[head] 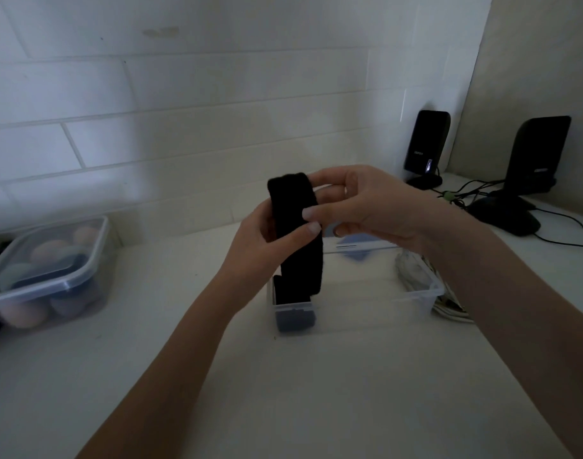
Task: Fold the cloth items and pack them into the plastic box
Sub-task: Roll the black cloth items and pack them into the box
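A clear plastic box sits open on the white worktop, with a dark folded cloth tucked upright at its left end and something blue at the far wall. At far left a lidded tub holds rounded pastel pieces. Above the box's left end hangs a black cloth strip, long axis nearly vertical, lower end dipping into the box. The left hand pinches its middle; the right hand pinches its top edge.
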The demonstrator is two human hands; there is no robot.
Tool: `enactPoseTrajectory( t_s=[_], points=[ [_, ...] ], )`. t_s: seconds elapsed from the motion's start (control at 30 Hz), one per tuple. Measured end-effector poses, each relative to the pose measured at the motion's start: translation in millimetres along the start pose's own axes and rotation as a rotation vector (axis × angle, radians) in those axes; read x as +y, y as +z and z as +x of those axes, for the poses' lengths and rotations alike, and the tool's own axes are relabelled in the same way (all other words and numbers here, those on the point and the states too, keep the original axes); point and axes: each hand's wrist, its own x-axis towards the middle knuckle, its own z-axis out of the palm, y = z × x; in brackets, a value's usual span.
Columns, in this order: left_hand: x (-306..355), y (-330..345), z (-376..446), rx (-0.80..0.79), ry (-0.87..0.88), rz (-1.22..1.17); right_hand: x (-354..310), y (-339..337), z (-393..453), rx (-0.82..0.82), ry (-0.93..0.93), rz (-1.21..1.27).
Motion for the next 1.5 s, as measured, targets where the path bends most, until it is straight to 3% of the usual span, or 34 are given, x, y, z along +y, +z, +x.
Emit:
enactPoseTrajectory(
  t_s=[0.23,0.33,0.5,0.77,1.03,1.27,1.37,1.5],
  points=[
    [1,3,-1,-0.008,-0.055,-0.038,6,6,5,0.178,-0.093,-0.104],
    [1,2,-1,0.011,-0.063,-0.046,10,7,9,0.268,-0.021,-0.134],
    [1,0,-1,0.043,-0.062,-0.069,15,13,8,0.067,0.135,-0.238],
    [0,2,-1,-0.058,-0.107,-0.035,20,11,10,0.199,-0.036,0.068],
    [2,1,-4,-0.134,-0.125,-0.014,11,16,3,0.094,-0.115,0.370],
    [4,3,-5,-0.144,-0.150,0.016,9,8,5,0.271,-0.133,0.465],
    [6,3,-5,-0.119,-0.145,0.034,9,4,7,0.306,-0.169,0.513],
    [5,3,-5,0.027,-0.062,0.103,10,4,9,0.274,-0.166,0.530]
  ],
)
